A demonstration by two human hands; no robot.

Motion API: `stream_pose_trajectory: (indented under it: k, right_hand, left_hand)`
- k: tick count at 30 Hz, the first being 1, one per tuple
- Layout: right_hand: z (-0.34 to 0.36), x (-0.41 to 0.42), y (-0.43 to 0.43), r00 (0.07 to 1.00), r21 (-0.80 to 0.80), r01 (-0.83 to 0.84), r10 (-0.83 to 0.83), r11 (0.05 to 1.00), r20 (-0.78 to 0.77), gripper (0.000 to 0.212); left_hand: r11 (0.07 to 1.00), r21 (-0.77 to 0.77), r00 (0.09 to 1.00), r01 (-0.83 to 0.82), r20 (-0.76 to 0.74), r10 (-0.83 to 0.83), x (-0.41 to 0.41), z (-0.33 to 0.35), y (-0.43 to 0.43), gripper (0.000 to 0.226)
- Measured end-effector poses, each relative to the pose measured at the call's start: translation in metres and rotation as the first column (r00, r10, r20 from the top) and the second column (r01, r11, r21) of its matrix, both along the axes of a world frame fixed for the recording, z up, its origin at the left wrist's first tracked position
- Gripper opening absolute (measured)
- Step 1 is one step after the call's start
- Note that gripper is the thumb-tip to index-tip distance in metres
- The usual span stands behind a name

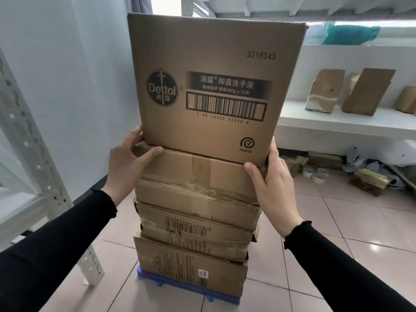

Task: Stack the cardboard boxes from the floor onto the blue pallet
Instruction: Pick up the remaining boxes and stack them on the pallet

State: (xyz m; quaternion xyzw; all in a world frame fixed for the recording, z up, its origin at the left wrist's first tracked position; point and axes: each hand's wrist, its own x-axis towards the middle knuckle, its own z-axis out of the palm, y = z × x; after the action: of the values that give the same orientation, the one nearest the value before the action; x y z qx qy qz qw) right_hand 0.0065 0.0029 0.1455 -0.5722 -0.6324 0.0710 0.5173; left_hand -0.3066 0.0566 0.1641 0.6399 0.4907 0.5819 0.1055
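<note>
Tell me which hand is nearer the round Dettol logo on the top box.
Left. The left hand grips the Dettol box at its lower left corner, just below the Dettol logo. The right hand holds the lower right corner, across the box from the logo.

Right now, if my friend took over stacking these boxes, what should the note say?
Left hand: on the lower left corner of the Dettol box, thumb in front.
Right hand: on its lower right corner, fingers up the side.
The Dettol box sits at the top of a stack of worn cardboard boxes on the blue pallet.
Done: several boxes stacked.
Left: square the top box, let go. More boxes on the floor are not in view here.
</note>
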Motion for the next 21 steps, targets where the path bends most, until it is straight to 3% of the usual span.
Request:
stream_pose_trajectory:
  k: [6, 14, 17, 21]
  right_hand:
    - [-0.002, 0.000, 0.001, 1.000, 0.031, 0.008, -0.008, 0.999, -0.002, 0.081]
    - [-0.004, 0.005, 0.002, 0.999, 0.057, -0.008, 0.005, 0.998, 0.046, 0.082]
    - [-0.017, 0.011, 0.000, 0.996, 0.084, -0.042, 0.048, 0.996, -0.072, 0.093]
    - [-0.055, 0.015, -0.012, 0.927, 0.007, -0.129, 0.123, 0.992, -0.354, 0.114]
  left_hand:
    - [0.998, 0.040, 0.997, -0.043, 0.069, 0.040, 0.002, -0.007, 0.005, 0.073]
    - [0.994, 0.071, 0.996, -0.085, 0.034, 0.083, -0.005, -0.018, 0.015, 0.070]
    - [0.995, 0.080, 0.995, -0.052, 0.085, 0.045, -0.007, -0.033, 0.009, 0.078]
    - [0.994, -0.104, 0.985, -0.041, 0.165, 0.058, -0.018, -0.080, 0.003, 0.080]
